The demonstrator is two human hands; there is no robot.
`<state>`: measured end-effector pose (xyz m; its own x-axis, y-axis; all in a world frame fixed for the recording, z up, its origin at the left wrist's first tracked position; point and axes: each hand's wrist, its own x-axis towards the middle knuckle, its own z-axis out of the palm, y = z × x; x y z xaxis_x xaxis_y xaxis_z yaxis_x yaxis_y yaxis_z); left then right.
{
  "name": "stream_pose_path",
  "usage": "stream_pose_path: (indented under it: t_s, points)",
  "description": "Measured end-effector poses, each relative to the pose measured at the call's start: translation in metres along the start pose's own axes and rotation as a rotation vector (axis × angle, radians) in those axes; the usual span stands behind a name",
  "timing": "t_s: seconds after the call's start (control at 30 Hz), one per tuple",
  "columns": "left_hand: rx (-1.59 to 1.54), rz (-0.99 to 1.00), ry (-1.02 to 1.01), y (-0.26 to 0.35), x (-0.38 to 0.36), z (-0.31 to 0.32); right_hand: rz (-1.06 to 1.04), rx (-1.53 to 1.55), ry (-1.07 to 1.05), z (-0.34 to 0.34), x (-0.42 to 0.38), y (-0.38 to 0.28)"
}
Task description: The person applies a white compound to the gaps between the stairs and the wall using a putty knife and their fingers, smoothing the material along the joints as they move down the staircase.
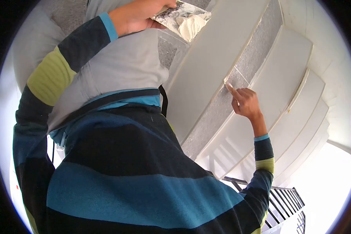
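Note:
My left hand (pixel 140 15) grips the edge of a flat board (pixel 162 17) smeared with white paste, at the top of the view. A thick lump of the creamy white paste (pixel 192 25) sits on its right part. On the right, my right hand (pixel 244 102) reaches out with the index finger extended and the other fingers curled. Its fingertip touches the pale edge of a speckled grey stair tread (pixel 218 102), where a little white paste shows. No tool is visible in this hand. A thin light joint line (pixel 242 76) crosses the tread close to the fingers.
Smooth white risers (pixel 206 74) alternate with the treads, and further white steps (pixel 286 74) curve away to the right. A black metal railing (pixel 286 202) stands at the lower right. A white wall (pixel 331 50) borders the stairs. My grey-trousered leg (pixel 121 58) rests beside them.

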<state>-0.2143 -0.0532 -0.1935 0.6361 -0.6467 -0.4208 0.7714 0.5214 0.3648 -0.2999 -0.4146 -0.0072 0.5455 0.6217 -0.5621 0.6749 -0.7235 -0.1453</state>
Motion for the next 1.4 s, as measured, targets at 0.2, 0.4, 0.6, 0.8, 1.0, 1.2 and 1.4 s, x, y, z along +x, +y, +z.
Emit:
stream_pose_path:
  t_s: [0.2,0.4,0.6,0.8,1.0,1.2,1.4]
  points:
    - [-0.013,-0.01,0.006,-0.003,0.004,0.0,0.015,0.078,0.089,-0.029,0.016,-0.017]
    - [-0.019,0.01,0.002,-0.002,0.001,-0.003,0.236,0.097,-0.242,-0.048,0.053,-0.023]
    - [0.013,0.011,0.012,0.0,-0.001,-0.001,0.152,-0.107,-0.313,-0.043,0.048,-0.029]
    - [-0.028,-0.016,0.008,-0.002,0.007,-0.004,0.152,-0.015,-0.306,-0.03,0.026,-0.043]
    - [0.099,0.003,0.059,-0.003,0.003,0.0,0.163,0.496,-0.417,-0.029,0.009,-0.059]
    - [0.089,-0.06,0.006,-0.012,-0.018,0.038,0.292,0.745,-0.018,-0.054,0.026,-0.077]
    - [-0.12,-0.124,-0.083,-0.052,-0.045,0.079,0.116,0.762,0.232,-0.059,0.057,-0.104]
